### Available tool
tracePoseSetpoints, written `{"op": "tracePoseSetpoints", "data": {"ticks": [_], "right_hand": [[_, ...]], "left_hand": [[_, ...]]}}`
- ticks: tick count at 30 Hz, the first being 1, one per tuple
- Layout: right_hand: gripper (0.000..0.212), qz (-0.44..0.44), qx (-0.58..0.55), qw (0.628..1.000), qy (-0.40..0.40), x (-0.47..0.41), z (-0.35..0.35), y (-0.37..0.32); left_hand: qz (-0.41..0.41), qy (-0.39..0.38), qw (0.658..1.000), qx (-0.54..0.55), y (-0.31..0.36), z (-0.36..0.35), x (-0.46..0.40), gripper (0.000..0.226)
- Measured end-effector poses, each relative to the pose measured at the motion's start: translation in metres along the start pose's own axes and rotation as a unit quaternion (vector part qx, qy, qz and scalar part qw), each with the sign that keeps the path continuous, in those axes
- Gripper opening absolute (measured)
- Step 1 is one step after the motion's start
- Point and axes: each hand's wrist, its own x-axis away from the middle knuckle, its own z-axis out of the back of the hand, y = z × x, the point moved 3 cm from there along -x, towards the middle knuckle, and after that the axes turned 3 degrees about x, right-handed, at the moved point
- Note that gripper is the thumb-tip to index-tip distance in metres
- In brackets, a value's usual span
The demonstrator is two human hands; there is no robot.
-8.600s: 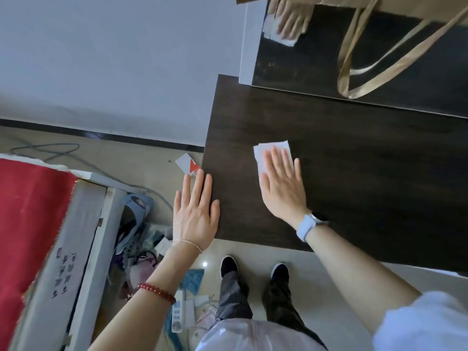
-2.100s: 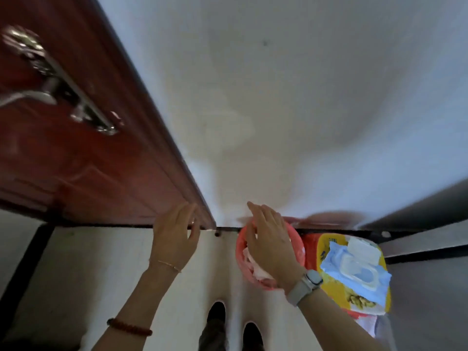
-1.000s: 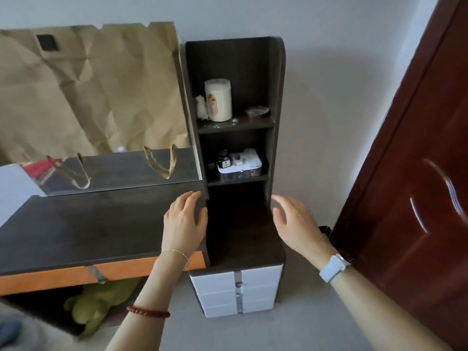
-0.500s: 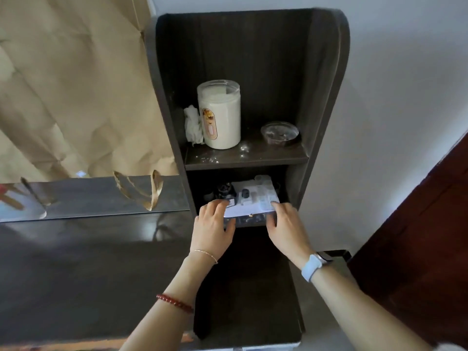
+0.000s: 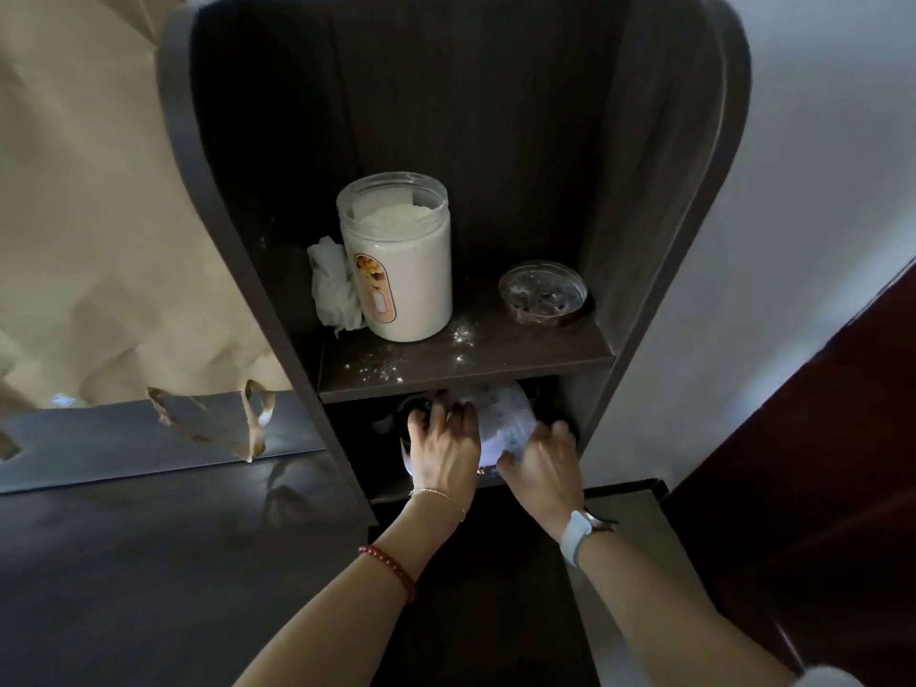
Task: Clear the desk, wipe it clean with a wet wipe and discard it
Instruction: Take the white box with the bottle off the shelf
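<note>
now | two hands: left hand (image 5: 446,453) + right hand (image 5: 543,463) grip one clear box (image 5: 505,423) | one jar (image 5: 396,255)

A home bedroom: a dark wood vanity shelf (image 5: 461,359) holding a white powder jar (image 5: 396,260), beside a mirror (image 5: 148,438) and a reddish-brown wooden door (image 5: 818,463).

Upper shelf (image 5: 495,361): jar (image 5: 396,260), crumpled tissue (image 5: 333,285), glass dish (image 5: 543,292).
</note>
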Motion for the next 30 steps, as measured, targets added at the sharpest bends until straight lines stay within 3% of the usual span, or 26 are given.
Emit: {"op": "tracePoseSetpoints", "data": {"ticks": [4, 10, 14, 18, 22, 25, 30], "right_hand": [[0.038, 0.022, -0.054, 0.998, 0.024, 0.023, 0.001, 0.011], [0.044, 0.000, -0.142, 0.989, 0.027, 0.062, 0.002, 0.041], [0.054, 0.059, -0.180, 0.981, 0.042, 0.100, -0.013, 0.069], [0.062, 0.112, -0.094, 0.988, -0.058, 0.125, -0.052, 0.083], [0.054, 0.122, 0.003, 0.977, -0.175, 0.120, -0.109, 0.084], [0.048, 0.118, 0.047, 0.961, -0.246, 0.111, -0.144, 0.084], [0.058, 0.203, 0.152, 0.916, -0.310, 0.093, -0.189, 0.082]], "left_hand": [[-0.033, 0.018, 0.999, 0.016, -0.004, 0.000, 0.000, 0.016], [-0.032, 0.079, 0.983, 0.160, -0.009, 0.004, 0.025, 0.038], [-0.028, 0.124, 0.960, 0.249, -0.015, 0.014, 0.061, 0.031], [0.047, 0.080, 0.948, 0.304, -0.036, -0.002, 0.111, 0.020], [0.154, 0.018, 0.938, 0.310, -0.060, -0.016, 0.162, 0.021], [0.210, -0.009, 0.935, 0.286, -0.076, -0.016, 0.189, 0.026], [0.291, -0.020, 0.928, 0.233, -0.103, -0.009, 0.219, 0.036]]}}
